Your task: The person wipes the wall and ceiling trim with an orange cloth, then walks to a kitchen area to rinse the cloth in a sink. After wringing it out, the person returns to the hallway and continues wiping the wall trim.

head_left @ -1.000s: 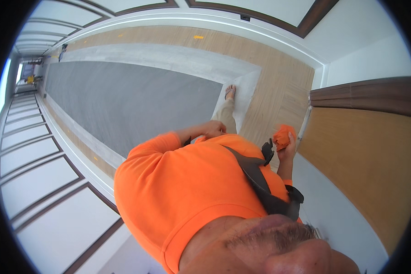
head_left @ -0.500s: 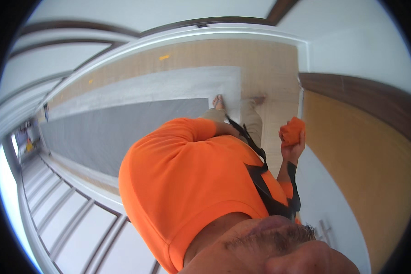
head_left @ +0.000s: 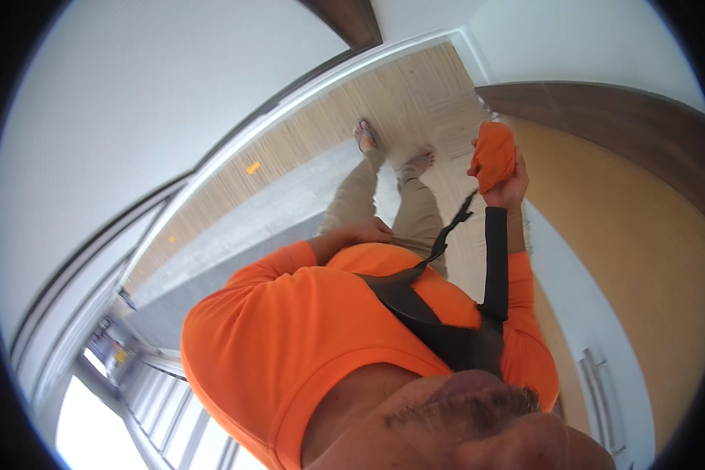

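Raised higher: right hand (head_left: 507,182) clenched around crumpled orange cloth (head_left: 493,155); left hand (head_left: 370,230) empty.

You're standing on a light wood-plank floor (head_left: 415,94), feet (head_left: 392,149) at approx 12 o'clock, both touching the planks. A grey rug (head_left: 235,235) lies flat on the floor, running from just beside your feet out toward 9 o'clock. Small orange mark (head_left: 252,167) on the planks at approx 11 o'clock, just past the rug edge. White baseboard (head_left: 290,94) borders the floor along its far side.
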A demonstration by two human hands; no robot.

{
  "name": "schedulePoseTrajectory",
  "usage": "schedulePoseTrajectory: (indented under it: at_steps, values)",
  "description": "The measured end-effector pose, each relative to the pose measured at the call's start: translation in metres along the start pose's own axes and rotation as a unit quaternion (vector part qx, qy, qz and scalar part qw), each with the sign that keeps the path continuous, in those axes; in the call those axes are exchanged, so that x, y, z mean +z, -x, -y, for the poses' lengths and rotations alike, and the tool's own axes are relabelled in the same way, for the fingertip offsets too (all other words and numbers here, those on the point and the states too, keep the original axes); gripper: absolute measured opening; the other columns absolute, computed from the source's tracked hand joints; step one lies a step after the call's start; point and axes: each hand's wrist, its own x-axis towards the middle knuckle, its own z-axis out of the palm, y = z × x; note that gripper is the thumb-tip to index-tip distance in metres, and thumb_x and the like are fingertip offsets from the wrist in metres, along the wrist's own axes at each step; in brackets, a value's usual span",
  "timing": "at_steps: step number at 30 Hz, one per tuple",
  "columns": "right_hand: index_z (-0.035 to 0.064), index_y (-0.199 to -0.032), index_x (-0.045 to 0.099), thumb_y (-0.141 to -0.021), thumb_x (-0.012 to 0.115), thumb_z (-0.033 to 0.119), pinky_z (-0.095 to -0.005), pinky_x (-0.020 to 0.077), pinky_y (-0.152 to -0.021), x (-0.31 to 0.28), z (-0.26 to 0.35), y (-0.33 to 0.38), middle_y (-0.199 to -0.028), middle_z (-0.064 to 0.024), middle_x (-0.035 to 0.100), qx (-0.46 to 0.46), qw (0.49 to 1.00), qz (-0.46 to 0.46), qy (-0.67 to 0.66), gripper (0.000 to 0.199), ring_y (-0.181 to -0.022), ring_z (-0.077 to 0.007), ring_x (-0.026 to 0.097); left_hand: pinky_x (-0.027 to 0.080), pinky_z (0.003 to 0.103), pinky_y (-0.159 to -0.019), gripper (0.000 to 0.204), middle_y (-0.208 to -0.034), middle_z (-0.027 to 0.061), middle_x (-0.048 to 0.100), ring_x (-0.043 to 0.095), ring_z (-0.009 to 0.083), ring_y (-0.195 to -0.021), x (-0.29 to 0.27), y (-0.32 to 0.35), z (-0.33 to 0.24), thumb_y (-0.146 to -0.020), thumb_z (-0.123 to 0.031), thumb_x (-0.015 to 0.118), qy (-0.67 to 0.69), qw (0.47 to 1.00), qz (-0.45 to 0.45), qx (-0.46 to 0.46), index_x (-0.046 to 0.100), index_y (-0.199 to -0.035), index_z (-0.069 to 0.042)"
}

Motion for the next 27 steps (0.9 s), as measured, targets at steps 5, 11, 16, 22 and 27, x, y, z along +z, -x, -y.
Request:
schedulePoseTrajectory:
  at_steps: [5, 11, 16, 22, 27]
  values:
    - [0.0018, -0.149, 0.039, -0.104, 0.032, 0.048, -0.0517, 0.0507, -0.097, 0.002, -0.018, -0.052, -0.143, -0.0221, 0.052, -0.026, 0.993, -0.104, -0.056, 0.064, -0.121, -0.0346, 0.06, 0.054, 0.038, -0.073, 0.031, -0.094, 0.0062, 0.07, 0.065, 0.0189, -0.083, -0.049, -0.031, 0.007, -0.088, -0.032, 0.067, 0.038, 0.992, 0.122, 0.0, 0.076, -0.107, -0.009]
    - [0.0009, -0.148, 0.039, -0.105, 0.037, 0.042, -0.0448, 0.0416, -0.11, -0.083, -0.066, -0.132, -0.145, -0.016, 0.051, -0.028, 0.982, -0.176, -0.068, 0.059, -0.131, -0.0288, 0.053, 0.053, 0.037, -0.071, 0.035, -0.098, 0.011, 0.067, 0.064, 0.0201, -0.085, -0.137, -0.118, 0.039, -0.094, -0.026, 0.063, 0.206, 0.972, -0.056, -0.098, 0.064, -0.124, -0.007]
    - [0.0001, -0.142, 0.046, -0.104, 0.048, 0.034, -0.0393, 0.0397, -0.109, -0.199, -0.088, -0.206, -0.136, -0.0116, 0.057, -0.056, 0.963, -0.262, 0.009, 0.051, -0.126, -0.024, 0.055, 0.044, 0.037, -0.1, 0.053, -0.127, 0.0174, 0.059, 0.057, 0.0276, -0.116, -0.233, -0.283, -0.064, -0.095, -0.007, 0.063, 0.053, 0.847, -0.379, 0.37, 0.042, -0.144, -0.001]
    - [-0.0006, -0.132, 0.053, -0.103, 0.054, 0.028, -0.0337, 0.0438, -0.101, -0.304, -0.06, -0.251, -0.123, -0.0082, 0.063, -0.083, 0.933, -0.324, 0.134, 0.04, -0.116, -0.0185, 0.059, 0.036, 0.039, -0.113, 0.055, -0.154, 0.0147, 0.042, 0.04, 0.0238, -0.143, -0.323, -0.457, -0.148, -0.102, -0.022, 0.056, 0.239, 0.709, -0.479, 0.459, 0.039, -0.151, -0.002]
    - [0.0029, -0.134, 0.053, -0.105, 0.051, 0.042, -0.0334, 0.0409, -0.103, -0.34, -0.043, -0.266, -0.126, -0.0063, 0.06, -0.065, 0.905, -0.283, 0.309, 0.049, -0.119, -0.0154, 0.054, 0.042, 0.038, -0.108, 0.052, -0.141, 0.0134, 0.055, 0.053, 0.0219, -0.128, -0.281, -0.505, -0.157, -0.103, -0.023, 0.055, 0.119, 0.719, -0.384, 0.567, 0.043, -0.148, 0.0]
